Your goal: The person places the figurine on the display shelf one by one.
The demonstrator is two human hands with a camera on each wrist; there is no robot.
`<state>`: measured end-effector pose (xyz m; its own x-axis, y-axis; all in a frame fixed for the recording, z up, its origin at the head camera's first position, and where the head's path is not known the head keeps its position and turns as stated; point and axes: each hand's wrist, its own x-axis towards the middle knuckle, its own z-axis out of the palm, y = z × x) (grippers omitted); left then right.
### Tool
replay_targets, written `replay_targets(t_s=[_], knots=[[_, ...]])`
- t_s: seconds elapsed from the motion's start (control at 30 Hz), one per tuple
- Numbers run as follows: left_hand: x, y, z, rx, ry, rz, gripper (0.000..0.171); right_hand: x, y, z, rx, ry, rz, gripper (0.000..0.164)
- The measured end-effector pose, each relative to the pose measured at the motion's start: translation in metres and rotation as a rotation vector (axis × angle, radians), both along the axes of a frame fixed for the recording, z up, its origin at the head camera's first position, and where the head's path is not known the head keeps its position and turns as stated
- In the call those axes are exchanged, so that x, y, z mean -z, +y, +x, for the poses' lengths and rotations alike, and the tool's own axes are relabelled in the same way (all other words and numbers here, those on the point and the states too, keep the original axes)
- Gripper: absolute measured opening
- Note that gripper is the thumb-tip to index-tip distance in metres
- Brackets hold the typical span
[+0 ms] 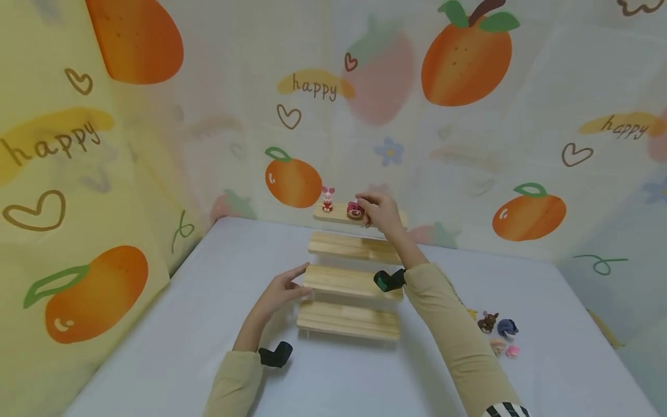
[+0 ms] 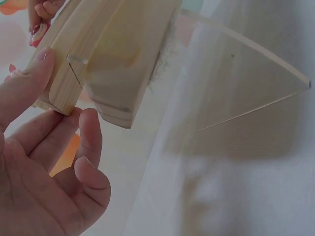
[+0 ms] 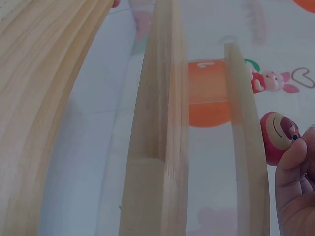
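Right hand (image 1: 383, 211) is pinching the red figurine (image 1: 355, 210) at the top tier (image 1: 336, 215), fingers coming in from its right side. Left hand (image 1: 278, 292) is gripping the left end of the wooden rack (image 1: 346, 280) lower down, thumb and fingertips closing on opposite sides of the wood.

Red figurine is lying just left of the right hand's palm, touching its fingertips; left hand is sitting well apart, nearer the person. Figurine is standing roughly upright, face pointing toward the person; body is looking near round, so no clear long axis. Rack's long axis is running left to right across the person's front. Can't tell if the figurine is bearing fully on the tier.

Pink-eared figurine (image 1: 327, 200) is standing left of it, same tier, a gap between. Other figurines (image 1: 508, 329) are lying right of the rack on the table (image 1: 208, 324).
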<state>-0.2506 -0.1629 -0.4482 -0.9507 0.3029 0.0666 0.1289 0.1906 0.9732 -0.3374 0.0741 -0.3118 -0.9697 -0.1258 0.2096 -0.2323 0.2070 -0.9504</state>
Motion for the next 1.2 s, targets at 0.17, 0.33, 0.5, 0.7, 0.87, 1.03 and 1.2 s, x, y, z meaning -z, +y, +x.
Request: replay_targets(t_s=[0.17,0.33,0.5,0.7,0.87,1.03,1.2], knots=[[0.0,0.002,0.001,-0.015,-0.003,-0.022,0.066,0.0,-0.003,-0.002,-0.002,-0.007,0.021,0.027],[-0.001,0.0,0.0,-0.007,0.023,-0.012,0.066,0.0,-0.008,-0.006,0.008,0.025,0.055,0.026],[-0.002,0.001,0.001,-0.016,0.017,-0.017,0.067,0.001,-0.01,-0.008,0.005,0.024,0.056,0.026],[-0.001,0.002,0.001,-0.011,0.016,-0.014,0.067,0.002,-0.008,-0.008,-0.005,-0.017,0.001,0.029],[-0.002,0.005,0.0,-0.012,0.01,-0.021,0.066,0.002,-0.004,-0.008,-0.015,-0.023,-0.021,0.03],[-0.004,0.005,0.001,-0.016,0.006,-0.026,0.067,0.003,-0.002,-0.007,-0.006,-0.03,-0.055,0.033],[-0.003,0.005,0.0,-0.016,0.008,-0.035,0.067,0.005,0.003,-0.003,0.009,-0.018,-0.063,0.035]])
